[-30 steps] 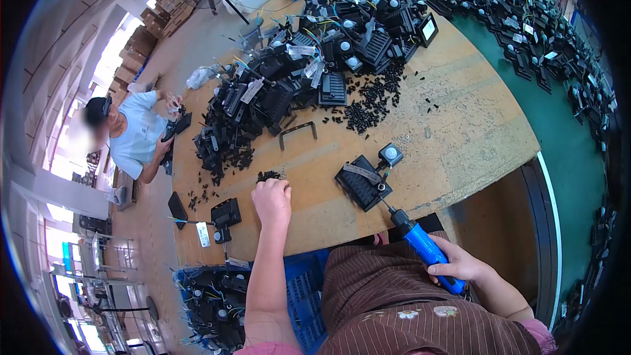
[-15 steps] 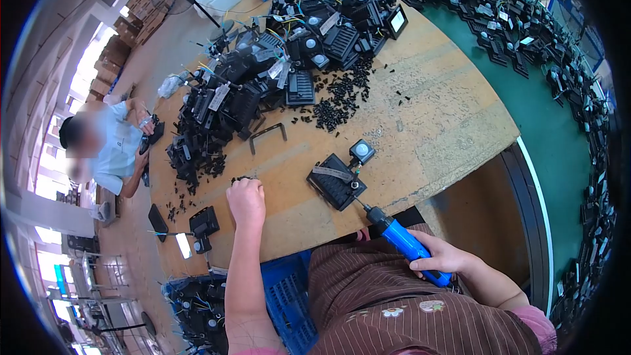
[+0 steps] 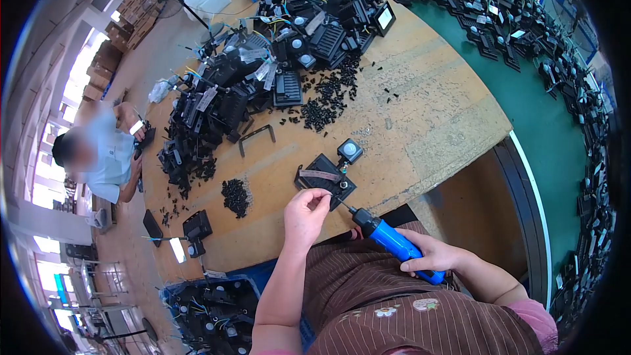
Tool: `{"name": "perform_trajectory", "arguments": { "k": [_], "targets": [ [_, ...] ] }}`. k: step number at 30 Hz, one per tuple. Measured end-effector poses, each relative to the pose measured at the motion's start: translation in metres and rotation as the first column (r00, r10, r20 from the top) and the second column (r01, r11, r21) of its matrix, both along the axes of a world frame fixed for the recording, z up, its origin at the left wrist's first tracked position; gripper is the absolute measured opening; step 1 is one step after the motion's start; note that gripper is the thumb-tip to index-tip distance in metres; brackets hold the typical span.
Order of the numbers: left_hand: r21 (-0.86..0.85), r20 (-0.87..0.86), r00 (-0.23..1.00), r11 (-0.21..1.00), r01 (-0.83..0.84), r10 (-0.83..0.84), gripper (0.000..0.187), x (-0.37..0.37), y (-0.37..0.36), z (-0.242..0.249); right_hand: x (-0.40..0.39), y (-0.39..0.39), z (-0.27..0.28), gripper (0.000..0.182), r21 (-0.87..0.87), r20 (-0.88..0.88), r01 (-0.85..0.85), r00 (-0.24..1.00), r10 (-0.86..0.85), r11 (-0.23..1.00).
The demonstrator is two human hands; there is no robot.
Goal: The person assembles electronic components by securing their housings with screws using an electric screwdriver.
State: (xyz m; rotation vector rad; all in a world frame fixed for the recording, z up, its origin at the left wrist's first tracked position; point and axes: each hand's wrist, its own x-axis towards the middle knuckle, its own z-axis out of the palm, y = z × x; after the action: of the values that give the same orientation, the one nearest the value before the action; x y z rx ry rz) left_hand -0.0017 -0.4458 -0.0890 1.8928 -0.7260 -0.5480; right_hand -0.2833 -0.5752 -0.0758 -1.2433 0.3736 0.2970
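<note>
My right hand (image 3: 430, 255) is wrapped round a blue electric screwdriver (image 3: 394, 240), its bit pointing toward a black floodlight (image 3: 321, 174) on the wooden table. A square sensor with a white dome (image 3: 350, 150) is joined to that floodlight, and a grey strip (image 3: 320, 175) lies across its back. At the lamp's near edge, my left hand (image 3: 306, 217) is pinched, thumb against fingers. Whatever sits between those fingertips is too small to make out. A heap of small black screws (image 3: 234, 198) lies left of the lamp.
Many black floodlights (image 3: 230, 85) are piled at the table's far side, with loose black screws (image 3: 322, 108) before them. A U-shaped bracket (image 3: 257, 137) lies nearer. A blue crate (image 3: 253, 283) of lamps stands below the edge. Co-workers (image 3: 105, 151) sit at left and far side.
My left hand has moved right from the small screw heap to the floodlight's near edge, uncovering the heap. The screwdriver stays in my right hand. The view has shifted slightly.
</note>
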Motion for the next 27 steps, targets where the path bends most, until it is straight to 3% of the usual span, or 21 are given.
{"name": "perform_trajectory", "arguments": {
  "k": [10, 22, 27],
  "targets": [
    [-0.001, -0.126, 0.988, 0.996, -0.09, 0.089, 0.007, -0.004, -0.007, 0.002, 0.0, -0.004, 0.004, 0.089, 0.035, -0.002, -0.014, 1.0, 0.014, 0.999],
    [0.054, -0.032, 0.999, 0.999, 0.008, -0.007, 0.009, -0.005, -0.005, -0.002, -0.002, -0.003, -0.004, 0.089, 0.031, 0.034, 0.004, 0.999, -0.005, 1.0],
    [-0.027, -0.142, 0.989, 0.999, -0.034, 0.03, 0.008, -0.008, -0.004, -0.008, -0.002, -0.002, -0.004, 0.088, 0.05, 0.034, 0.003, 0.999, -0.005, 0.999]
  ]
}}
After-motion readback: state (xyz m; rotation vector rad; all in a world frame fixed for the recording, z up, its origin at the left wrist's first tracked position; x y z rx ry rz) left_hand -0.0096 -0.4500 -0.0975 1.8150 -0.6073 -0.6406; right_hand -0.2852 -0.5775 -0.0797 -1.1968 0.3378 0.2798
